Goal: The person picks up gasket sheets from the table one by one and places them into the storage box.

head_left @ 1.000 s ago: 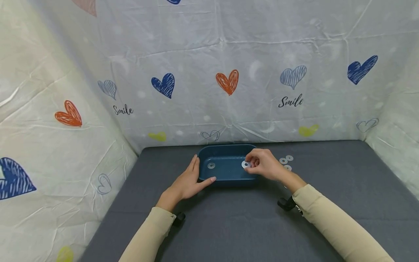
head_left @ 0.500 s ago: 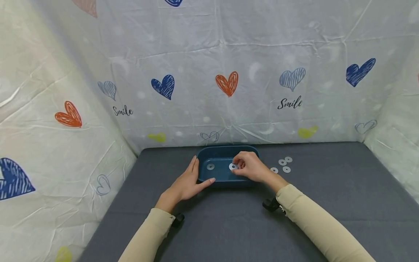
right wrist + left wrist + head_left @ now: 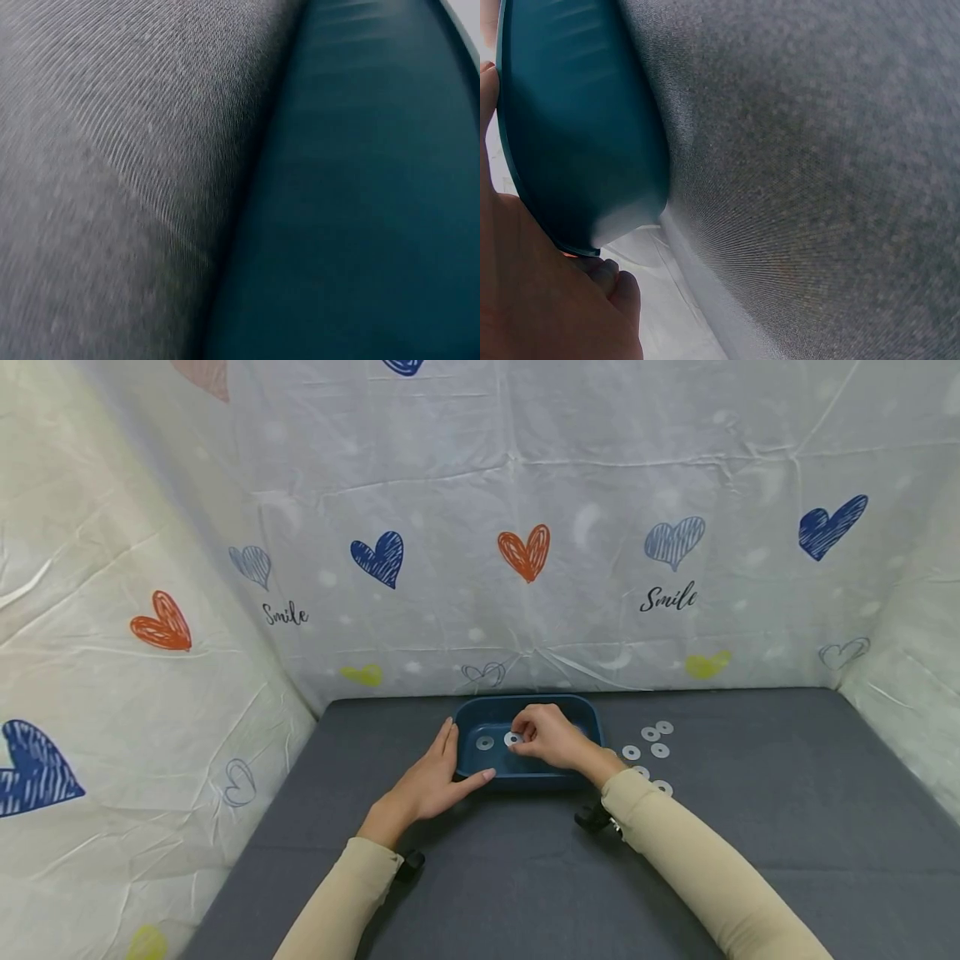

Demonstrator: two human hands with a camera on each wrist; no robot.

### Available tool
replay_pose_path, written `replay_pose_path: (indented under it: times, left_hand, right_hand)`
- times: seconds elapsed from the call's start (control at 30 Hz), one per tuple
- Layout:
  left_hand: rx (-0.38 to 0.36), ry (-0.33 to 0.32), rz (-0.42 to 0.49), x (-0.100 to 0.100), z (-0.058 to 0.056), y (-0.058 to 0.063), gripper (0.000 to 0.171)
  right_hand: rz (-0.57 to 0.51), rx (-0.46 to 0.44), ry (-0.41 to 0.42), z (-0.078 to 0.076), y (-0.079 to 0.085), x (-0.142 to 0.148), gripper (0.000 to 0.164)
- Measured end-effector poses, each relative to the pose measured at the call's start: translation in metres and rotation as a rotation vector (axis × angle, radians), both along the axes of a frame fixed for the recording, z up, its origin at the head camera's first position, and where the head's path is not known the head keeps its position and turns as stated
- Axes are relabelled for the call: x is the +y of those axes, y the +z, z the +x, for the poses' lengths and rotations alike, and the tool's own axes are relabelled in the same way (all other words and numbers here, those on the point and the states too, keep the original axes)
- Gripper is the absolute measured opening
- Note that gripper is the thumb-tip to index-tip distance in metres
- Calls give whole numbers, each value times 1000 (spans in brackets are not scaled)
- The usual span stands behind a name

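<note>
A dark blue-green rectangular tray [image 3: 525, 782] stands near the back of the grey table. My left hand [image 3: 429, 783] spans its front left corner, straight fingers along the left end and the thumb at the near rim. Inside the tray, a flat metal washer [image 3: 478, 743] lies toward the left. My right hand [image 3: 553, 739] is over the tray, pinching another washer [image 3: 508, 741] between thumb and fingertips, just right of the first. Whether the pinched washer touches the tray floor, I cannot tell. The right wrist view has only the tray wall [image 3: 352, 210] and cloth, no fingers.
Several loose washers [image 3: 660, 750] lie on the grey cloth [image 3: 750, 793] right of the tray, some partly behind the right wrist. A white curtain [image 3: 585, 610] printed with hearts hangs behind the table and at the sides.
My right hand has moved left across the tray with the pinched washer, up beside the one lying there. More loose washers show on the right. The left hand stays in place.
</note>
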State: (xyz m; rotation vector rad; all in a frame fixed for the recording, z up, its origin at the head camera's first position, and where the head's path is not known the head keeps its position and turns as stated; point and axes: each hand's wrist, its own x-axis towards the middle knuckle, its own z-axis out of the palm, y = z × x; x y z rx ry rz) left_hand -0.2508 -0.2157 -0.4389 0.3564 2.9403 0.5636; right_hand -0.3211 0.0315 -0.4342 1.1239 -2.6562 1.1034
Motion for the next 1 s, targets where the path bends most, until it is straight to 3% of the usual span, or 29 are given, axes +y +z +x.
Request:
replay_pose_path:
  times: [0.73,1.0]
  left_hand:
    - [21,-9,2,0,5,1,117]
    - [23,-14,9,0,5,1,117]
  right_hand:
    - [131,-82,134,-13,-11,-43,21]
    - [160,-84,134,-14,-17,-50,22]
